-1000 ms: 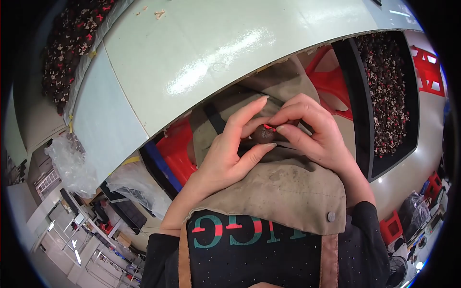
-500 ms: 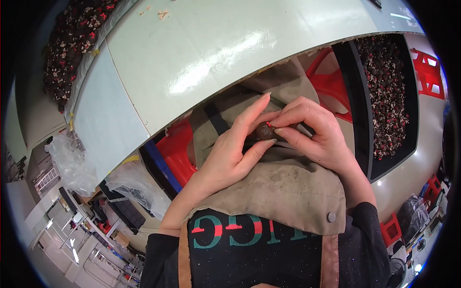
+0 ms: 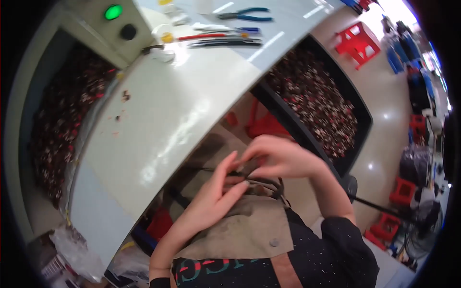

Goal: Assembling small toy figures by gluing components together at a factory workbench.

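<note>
"What's over on the far left?"

"A heap of dark pieces (image 3: 72,115), flecked with red and pale bits, in a grey-walled recess. A clear plastic bag (image 3: 79,249) hangs crumpled below, by the table's corner."

"And that glow?"

"A green light (image 3: 114,12), with a black knob (image 3: 128,32) beside it. Then the pale tabletop (image 3: 139,139), a few scraps (image 3: 126,96) on it."

"How's the left hand (image 3: 211,199)?"

"Half curled, thumb apart from the fingers, tips pointed at the other hand. Beyond it, across the table, lie a red tool (image 3: 206,36) and blue-handled pliers (image 3: 252,14)."

"The right hand (image 3: 285,156)?"

"Bent into a pinching shape, close against the left one, above the brown apron (image 3: 240,230). It's blurred there; I can't tell whether either hand grips a piece."

"So where do I see pieces for certain?"

"In that left heap, and in the black bin (image 3: 361,120) on the right, spread thickly. Past that stand a red stool (image 3: 357,43) and, lower down, a fan (image 3: 425,223)."
</note>
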`<action>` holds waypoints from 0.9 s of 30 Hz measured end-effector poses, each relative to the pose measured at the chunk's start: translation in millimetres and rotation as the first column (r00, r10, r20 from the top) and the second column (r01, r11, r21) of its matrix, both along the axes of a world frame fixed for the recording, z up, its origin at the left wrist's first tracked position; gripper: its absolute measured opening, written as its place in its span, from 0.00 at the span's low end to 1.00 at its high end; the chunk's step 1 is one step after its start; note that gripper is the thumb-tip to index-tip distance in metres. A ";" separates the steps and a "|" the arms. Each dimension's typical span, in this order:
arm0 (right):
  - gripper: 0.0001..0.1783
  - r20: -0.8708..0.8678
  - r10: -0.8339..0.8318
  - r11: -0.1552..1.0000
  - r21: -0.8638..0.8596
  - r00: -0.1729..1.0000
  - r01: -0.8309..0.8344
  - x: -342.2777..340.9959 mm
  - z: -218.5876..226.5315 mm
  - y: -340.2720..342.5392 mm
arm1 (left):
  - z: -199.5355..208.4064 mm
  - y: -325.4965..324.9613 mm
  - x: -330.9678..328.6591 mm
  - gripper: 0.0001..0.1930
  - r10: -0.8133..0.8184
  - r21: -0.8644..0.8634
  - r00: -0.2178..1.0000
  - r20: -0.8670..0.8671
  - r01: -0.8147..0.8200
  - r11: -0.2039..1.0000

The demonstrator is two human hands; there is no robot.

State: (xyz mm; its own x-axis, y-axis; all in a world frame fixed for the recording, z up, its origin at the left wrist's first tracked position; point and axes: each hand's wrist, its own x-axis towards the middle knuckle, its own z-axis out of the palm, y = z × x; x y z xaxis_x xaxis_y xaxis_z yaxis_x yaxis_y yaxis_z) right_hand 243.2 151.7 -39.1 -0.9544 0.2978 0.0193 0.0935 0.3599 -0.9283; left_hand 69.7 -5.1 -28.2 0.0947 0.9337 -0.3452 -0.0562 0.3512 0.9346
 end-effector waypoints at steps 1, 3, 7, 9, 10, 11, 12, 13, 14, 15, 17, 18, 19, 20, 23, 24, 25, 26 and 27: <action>0.17 0.105 -0.144 0.988 -0.041 0.984 0.149 12.0 -5.0 9.4 | 11.5 -5.2 -7.5 0.30 -0.014 0.062 0.997 -0.076 0.019 0.998; 0.19 0.330 -0.482 0.807 -0.193 0.812 0.558 44.3 -19.2 27.2 | 53.9 -18.5 -36.8 0.25 -0.182 0.187 0.983 0.024 0.175 0.967; 0.17 0.200 -0.749 0.532 0.750 0.632 0.393 86.8 -31.2 67.7 | 122.3 -83.6 -62.1 0.17 -0.068 0.762 0.904 0.422 -0.313 0.567; 0.12 0.047 -0.753 0.558 0.574 0.656 0.600 59.1 -18.0 67.1 | 138.4 -81.6 -82.0 0.13 -0.112 0.811 0.910 0.400 -0.295 0.505; 0.11 0.006 -0.736 0.600 0.470 0.677 0.647 35.1 -6.7 61.1 | 140.3 -81.1 -87.2 0.13 -0.092 0.811 0.919 0.383 -0.287 0.510; 0.09 -0.037 -0.724 0.633 0.360 0.689 0.685 9.3 5.9 52.3 | 142.4 -79.1 -90.8 0.12 -0.174 0.821 0.914 0.367 -0.230 0.522; 0.08 -0.075 -0.669 0.691 0.302 0.740 0.656 -15.6 15.6 42.1 | 142.2 -78.6 -90.8 0.12 -0.251 0.831 0.901 0.353 -0.179 0.526; 0.08 -0.117 -0.611 0.748 0.239 0.783 0.620 -42.1 22.6 33.0 | 143.1 -77.9 -92.4 0.12 -0.230 0.829 0.913 0.336 -0.171 0.533; 0.06 -0.247 -0.409 0.808 0.350 0.878 0.475 -64.9 27.8 29.0 | 143.7 -77.7 -93.6 0.12 -0.209 0.838 0.934 0.291 -0.144 0.526; 0.07 -0.350 -0.265 0.820 0.408 0.898 0.401 -89.3 35.3 23.2 | 145.8 -78.9 -95.2 0.12 -0.190 0.849 0.949 0.253 -0.123 0.514; 0.11 -0.426 -0.099 0.883 0.378 0.899 0.276 -123.0 49.1 8.7 | 150.5 -72.0 -97.4 0.12 -0.224 0.846 0.952 0.210 -0.062 0.530; 0.12 -0.461 -0.028 0.887 0.398 0.887 0.235 -139.1 50.3 1.1 | 152.8 -71.2 -98.9 0.13 -0.249 0.840 0.952 0.176 -0.013 0.543; 0.11 -0.457 -0.027 0.882 0.408 0.889 0.237 -146.0 47.5 -0.3 | 139.3 -55.1 -113.3 0.13 -0.366 0.824 0.919 0.148 0.090 0.560; 0.11 -0.435 -0.057 0.884 0.396 0.899 0.248 -148.7 39.6 0.9 | 105.5 -61.0 -125.4 0.16 -0.400 0.829 0.890 0.219 0.046 0.558; 0.10 -0.406 -0.036 0.924 0.334 0.913 0.185 -180.6 20.9 2.0 | 111.8 -35.4 -158.9 0.09 0.343 0.210 0.777 -0.529 -0.272 0.939; 0.09 -0.382 -0.058 0.923 0.331 0.922 0.195 -182.4 22.7 -0.6 | 90.5 -21.9 -190.9 0.10 0.420 0.383 0.536 -0.732 -0.186 0.905; 0.09 -0.387 -0.051 0.922 0.336 0.921 0.192 -182.9 23.3 -1.3 | 74.9 -3.8 -225.5 0.12 0.536 0.487 0.572 -0.621 -0.254 0.836; 0.09 -0.389 -0.091 0.924 0.311 0.917 0.224 -183.1 25.0 -2.8 | 67.0 15.1 -258.1 0.12 0.665 0.476 0.524 -0.532 -0.465 0.747; 0.09 -0.396 -0.127 0.924 0.286 0.910 0.253 -182.9 29.0 -4.6 | 68.5 28.6 -289.6 0.15 0.730 0.575 0.262 -0.632 -0.473 0.668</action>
